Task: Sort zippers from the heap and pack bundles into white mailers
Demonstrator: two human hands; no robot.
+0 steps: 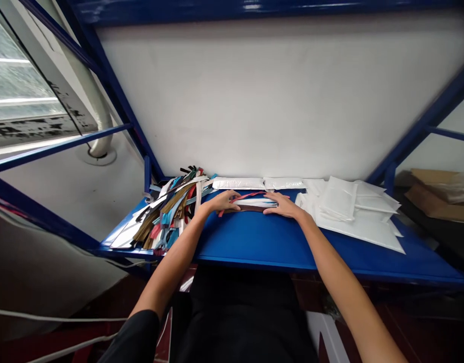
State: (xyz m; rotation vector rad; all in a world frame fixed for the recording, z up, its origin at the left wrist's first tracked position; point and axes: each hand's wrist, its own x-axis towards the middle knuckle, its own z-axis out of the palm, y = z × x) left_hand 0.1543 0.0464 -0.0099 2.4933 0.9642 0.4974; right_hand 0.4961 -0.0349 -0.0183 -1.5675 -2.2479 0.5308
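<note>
A bundle of flat strips in white, red and brown lies crosswise on the blue bench. My left hand grips the bundle's left end, its fingers curled over the strips. At the opposite end my right hand holds the strips between thumb and fingers. A red strip bows up along the far side of the bundle. Just left of my left hand is a heap of loose strips in many colours. Behind the hands, two white plastic-wrapped packs lie end to end against the back panel.
White plastic bags are piled on the right of the blue bench. A white panel in a blue frame rises behind. Cardboard boxes stand at far right, and a pipe runs by the window at left.
</note>
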